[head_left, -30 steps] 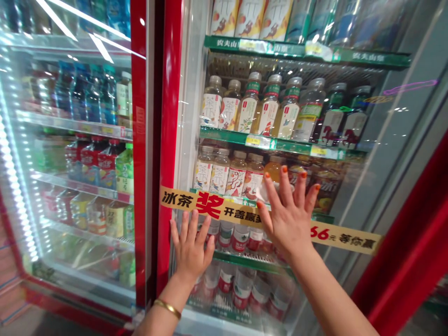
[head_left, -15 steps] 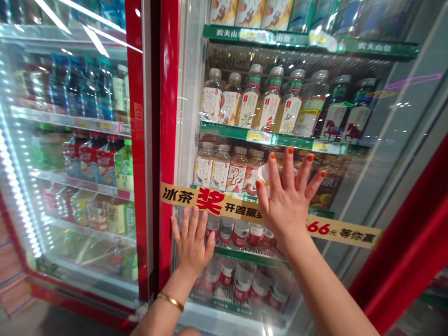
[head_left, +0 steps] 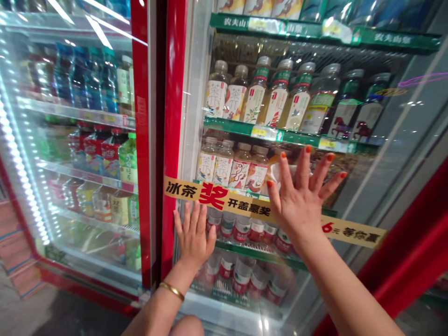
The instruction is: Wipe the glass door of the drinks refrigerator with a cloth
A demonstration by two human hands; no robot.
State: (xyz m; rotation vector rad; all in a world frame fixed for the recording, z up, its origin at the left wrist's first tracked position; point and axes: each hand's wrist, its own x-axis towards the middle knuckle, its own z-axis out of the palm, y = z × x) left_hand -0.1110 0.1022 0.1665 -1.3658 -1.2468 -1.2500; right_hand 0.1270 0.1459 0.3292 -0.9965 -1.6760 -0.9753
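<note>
My left hand [head_left: 194, 238] lies flat with its fingers stretched upward against the glass door [head_left: 194, 98] of a red-framed drinks cooler, just below a yellow printed strip [head_left: 252, 208]. A gold bangle [head_left: 172, 290] circles that wrist. Higher and to the right, my right hand [head_left: 304, 200] is spread wide on the same door, covering part of the strip. Under its palm and fingers a white, thin, crumpled piece [head_left: 276, 171], like a tissue or cloth, shows between thumb and fingers; most of it is hidden. Behind the glass stand rows of tea bottles [head_left: 255, 100].
Green shelf edges [head_left: 294, 135] with price tags run across inside the cooler. At left stands a second lit cooler [head_left: 139, 140] with several drinks. The red frame [head_left: 395, 261] slants along the right. Stacked boxes [head_left: 21, 261] sit on the floor at far left.
My right hand has slid to the right across the glass with the white piece, uncovering more of the strip's middle. My left hand stays in nearly the same place. The view has shifted slightly.
</note>
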